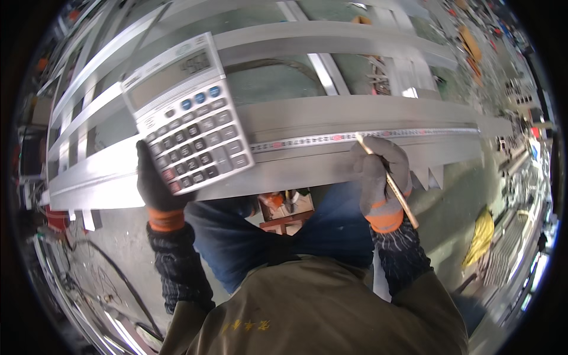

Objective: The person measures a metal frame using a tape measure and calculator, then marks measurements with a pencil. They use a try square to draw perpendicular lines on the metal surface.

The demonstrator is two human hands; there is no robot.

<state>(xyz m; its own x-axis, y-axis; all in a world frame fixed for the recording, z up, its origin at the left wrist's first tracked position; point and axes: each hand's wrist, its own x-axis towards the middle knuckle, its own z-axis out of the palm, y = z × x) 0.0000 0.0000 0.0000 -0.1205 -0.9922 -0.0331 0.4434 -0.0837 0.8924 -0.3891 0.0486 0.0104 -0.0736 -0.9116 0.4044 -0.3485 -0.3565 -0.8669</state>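
— Calculator: where is it?

— Up in the left hand, tilted, its grey keys and screen facing the camera. The dark glove with the orange cuff is closed on its lower left corner, fingers tucked behind the body.

— And the right hand?

— In a grey glove, also orange at the cuff. Its grip is closed around a pencil, which runs slantwise through the fist; the tip touches the tape measure, and the long end sticks out below the wrist.

— Where does that tape lie?

— Stretched flat along the top of a long metal bar, running from just beside the calculator out to the right. The right hand rests on the near edge of that bar.

— What else is around?

— More metal bars lie parallel behind it, with crosspieces between them, over a green floor. A yellow cloth lies on the floor to the right, well apart from the hands. Below, the person's blue trousers and olive jacket fill the middle.
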